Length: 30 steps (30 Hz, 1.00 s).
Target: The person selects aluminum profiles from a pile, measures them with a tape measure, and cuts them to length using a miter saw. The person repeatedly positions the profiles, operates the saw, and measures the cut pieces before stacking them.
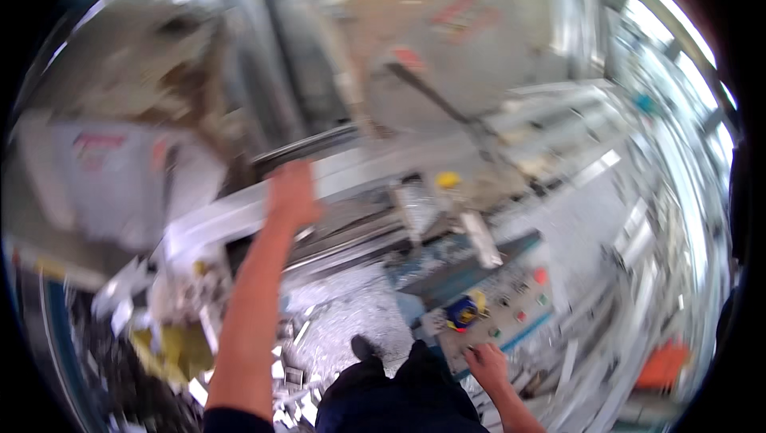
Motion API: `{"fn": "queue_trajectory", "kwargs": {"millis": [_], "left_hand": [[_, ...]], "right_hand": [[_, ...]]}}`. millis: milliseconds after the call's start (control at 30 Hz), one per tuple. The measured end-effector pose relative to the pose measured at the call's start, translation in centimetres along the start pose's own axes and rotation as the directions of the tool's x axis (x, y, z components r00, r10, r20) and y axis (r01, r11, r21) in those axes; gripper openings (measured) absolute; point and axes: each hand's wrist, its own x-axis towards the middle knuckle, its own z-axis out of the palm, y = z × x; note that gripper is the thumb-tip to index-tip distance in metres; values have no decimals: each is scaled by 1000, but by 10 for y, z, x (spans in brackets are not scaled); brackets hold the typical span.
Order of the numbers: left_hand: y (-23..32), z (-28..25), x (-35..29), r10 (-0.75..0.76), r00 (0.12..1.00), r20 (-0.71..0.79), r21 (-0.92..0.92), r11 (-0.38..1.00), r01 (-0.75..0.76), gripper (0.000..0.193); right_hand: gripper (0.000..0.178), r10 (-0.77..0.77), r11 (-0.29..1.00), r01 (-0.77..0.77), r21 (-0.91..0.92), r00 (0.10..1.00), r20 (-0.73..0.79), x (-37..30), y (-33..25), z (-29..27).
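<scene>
My left hand (294, 195) is closed over a long pale metal profile (343, 173) that lies across the machine bed; its fingers are blurred. My right hand (487, 364) is at the near corner of a grey control panel (511, 336), its fingers together on a small dark knob partly hidden by them. Red and green buttons dot the panel. A blue and yellow object (466, 311), shaped like a tape measure, rests on the panel near the right hand.
Two big machine housings, a left one (112, 177) and a far one (479, 50), stand beyond the bed. Metal offcuts (294, 373) litter the floor by my feet. Long profiles (598, 337) lie in piles at the right, near an orange object (662, 365). A yellow bag (167, 349) is at lower left.
</scene>
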Motion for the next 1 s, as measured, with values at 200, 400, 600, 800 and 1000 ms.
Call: {"fn": "queue_trajectory", "kwargs": {"millis": [200,400,600,800,1000], "left_hand": [[-9,-3,-9,-167,981,96,89,983,159,91],[2,-5,-11,-210,977,39,70,976,207,87],[0,4,-9,-232,973,17,85,970,230,89],[4,-2,-9,-214,977,19,79,974,212,88],[-7,0,-8,-209,977,43,83,975,205,80]], "right_hand": [[22,267,942,-254,219,963,-31,8,0,24],[26,330,936,-295,191,924,-193,18,46,-12],[33,162,981,-191,-27,892,-423,59,112,-47],[39,238,967,-256,-9,911,-337,74,136,-32],[33,144,979,-170,-114,968,-204,93,175,-55]]}}
